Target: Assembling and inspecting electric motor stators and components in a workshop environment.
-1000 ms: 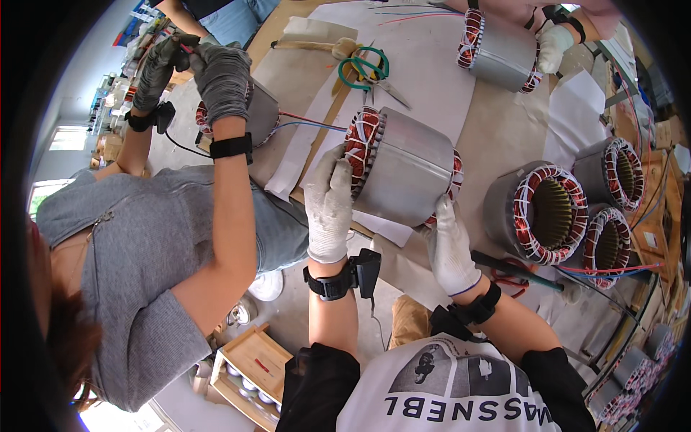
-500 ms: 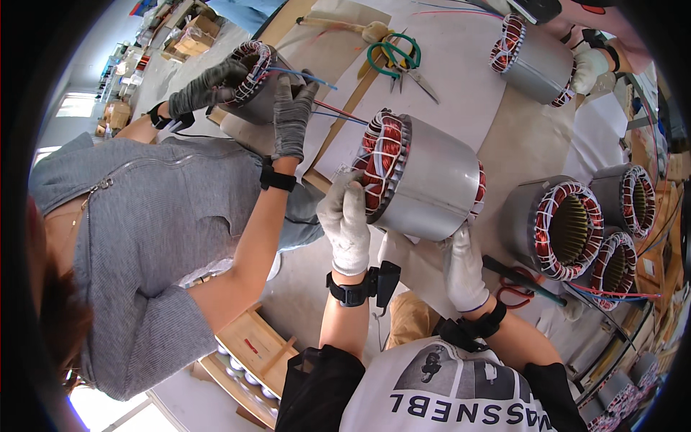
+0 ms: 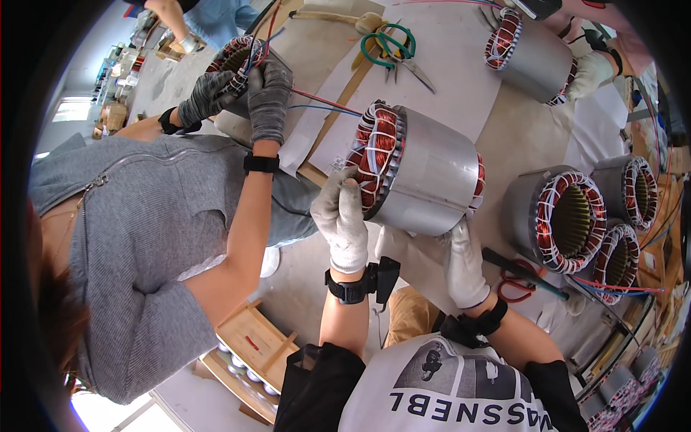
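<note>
Lying on its side in front of me is a motor stator point(image 3: 439, 173), a grey metal cylinder with red copper windings laced in white cord at both ends. My left hand point(image 3: 340, 219), in a white glove, is closed with thumb and fingertips pinching the lower edge of the left-end winding. At the stator's lower right edge, my gloved right hand point(image 3: 464, 266) grips it from below, its fingertips partly hidden. Red and blue leads point(image 3: 327, 105) run leftward from the stator's far left side.
Green-handled scissors point(image 3: 396, 54) and a mallet point(image 3: 345, 19) lie beyond the stator. Several stators point(image 3: 551, 223) stand to the right, near red-handled scissors point(image 3: 517, 282) and a dark rod point(image 3: 522, 272). Co-workers' gloved hands handle a stator point(image 3: 237, 75) at left and another point(image 3: 536, 65) at upper right.
My hands keep their hold on the stator, which appears slightly higher and turned a little. The left co-worker's hands have shifted to the wires, and another person's arm appears at upper left.
</note>
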### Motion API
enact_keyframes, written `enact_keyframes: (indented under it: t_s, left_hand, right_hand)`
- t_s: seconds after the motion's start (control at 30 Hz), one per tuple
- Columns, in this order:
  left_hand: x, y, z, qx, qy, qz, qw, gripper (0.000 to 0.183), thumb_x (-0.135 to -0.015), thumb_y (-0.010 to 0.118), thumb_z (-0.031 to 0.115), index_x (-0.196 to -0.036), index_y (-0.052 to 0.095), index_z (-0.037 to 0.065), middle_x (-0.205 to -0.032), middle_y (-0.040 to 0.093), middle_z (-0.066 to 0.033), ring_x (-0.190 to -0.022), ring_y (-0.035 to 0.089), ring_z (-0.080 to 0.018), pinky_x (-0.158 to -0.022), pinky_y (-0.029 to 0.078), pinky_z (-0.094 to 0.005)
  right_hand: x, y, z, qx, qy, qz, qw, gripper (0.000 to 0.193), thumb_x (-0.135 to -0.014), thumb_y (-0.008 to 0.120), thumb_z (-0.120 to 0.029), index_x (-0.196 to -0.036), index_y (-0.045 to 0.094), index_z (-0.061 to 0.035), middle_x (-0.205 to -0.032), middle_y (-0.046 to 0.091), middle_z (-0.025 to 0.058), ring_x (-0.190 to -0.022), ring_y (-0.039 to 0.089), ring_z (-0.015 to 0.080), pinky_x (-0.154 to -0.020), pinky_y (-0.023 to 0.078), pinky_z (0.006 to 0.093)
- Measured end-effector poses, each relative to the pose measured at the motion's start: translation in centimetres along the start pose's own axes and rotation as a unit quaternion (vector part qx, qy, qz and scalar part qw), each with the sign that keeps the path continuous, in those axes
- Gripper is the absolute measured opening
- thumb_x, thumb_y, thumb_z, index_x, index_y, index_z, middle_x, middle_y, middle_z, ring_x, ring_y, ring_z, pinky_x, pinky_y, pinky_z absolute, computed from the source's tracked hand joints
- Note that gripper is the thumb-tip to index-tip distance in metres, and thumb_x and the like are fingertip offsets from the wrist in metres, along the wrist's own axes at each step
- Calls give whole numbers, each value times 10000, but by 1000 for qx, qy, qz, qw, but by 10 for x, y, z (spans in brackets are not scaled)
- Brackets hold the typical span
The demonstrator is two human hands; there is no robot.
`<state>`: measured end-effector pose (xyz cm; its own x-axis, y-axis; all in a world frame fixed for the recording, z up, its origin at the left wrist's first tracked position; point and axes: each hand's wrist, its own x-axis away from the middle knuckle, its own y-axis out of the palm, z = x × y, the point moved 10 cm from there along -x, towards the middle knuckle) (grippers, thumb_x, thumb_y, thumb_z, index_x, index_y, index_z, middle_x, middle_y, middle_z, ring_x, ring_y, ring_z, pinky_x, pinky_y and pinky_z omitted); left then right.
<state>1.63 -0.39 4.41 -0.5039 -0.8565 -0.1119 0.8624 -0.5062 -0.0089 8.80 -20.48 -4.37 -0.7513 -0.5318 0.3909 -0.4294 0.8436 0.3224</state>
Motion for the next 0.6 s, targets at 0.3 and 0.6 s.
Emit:
enact_keyframes:
  t_s: [0.3,0.6]
  left_hand:
    - [-10,14,16,-31,-9,2,999,323,-867,469,245,-878,580,-58,-617,497,40,-562,369,-18,-520,290,-174]
    - [-29,37,16,-4,-24,-44,999,300,-875,452,224,-903,563,-53,-713,528,32,-611,431,-27,-565,346,-168]
  right_hand:
    - [-4,7,-18,33,-24,-17,999,520,-908,321,-420,-1230,347,-12,-1089,438,29,-930,408,102,-808,352,248]
    - [-20,-5,-24,-9,-36,49,998,514,-897,327,-451,-1132,446,-10,-969,491,27,-836,433,104,-753,365,242]
